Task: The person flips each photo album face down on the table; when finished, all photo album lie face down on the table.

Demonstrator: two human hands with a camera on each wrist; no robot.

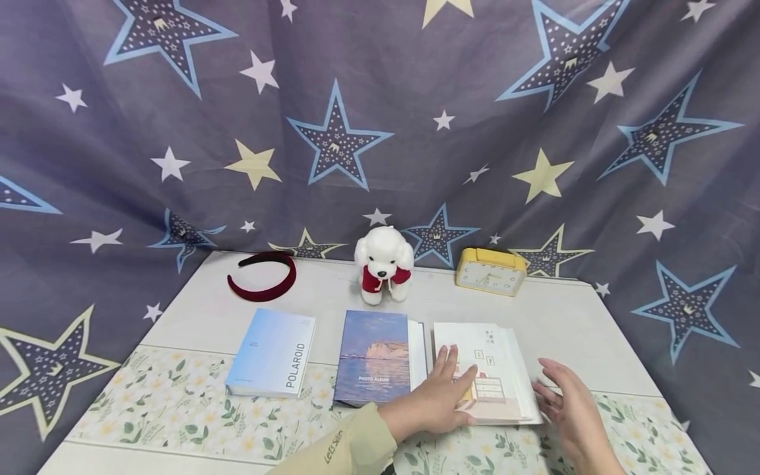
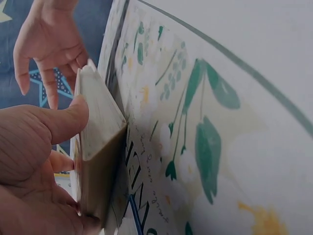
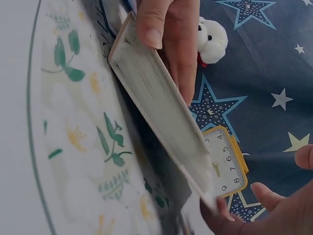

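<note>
Clearly, everything hangs on the gap between the right hand (image 1: 570,412) and the page side of the white album (image 1: 493,376). From my remote seat I note the album lying right of centre on the worktop (image 1: 326,336), nearer its right edge than its left, its near end over the flowered strip (image 1: 178,389). Its long axis seems to run from the far edge toward the near edge, leaning slightly; pages (image 1: 519,366) jut past the cover on the right.

Left hand (image 1: 433,399) is the nearer: it touches. Fingers spread across the left and near part of the cover; in the left wrist view the thumb (image 2: 68,120) lies at the album's near side. I read this as steadying, no firm grip shown.

For the right-hand fingers, the album lies directly to their left. They are loosely bent, thumb well apart, holding nothing I can see. Just beside the page side, near the close right corner; whether a fingertip makes contact I cannot tell, even from the right wrist view.

Left of the white album, close by, sits the blue photo album (image 1: 374,356). Beyond, toward the worktop's far right corner, a yellow clock (image 1: 489,276), well apart from both hands.
</note>
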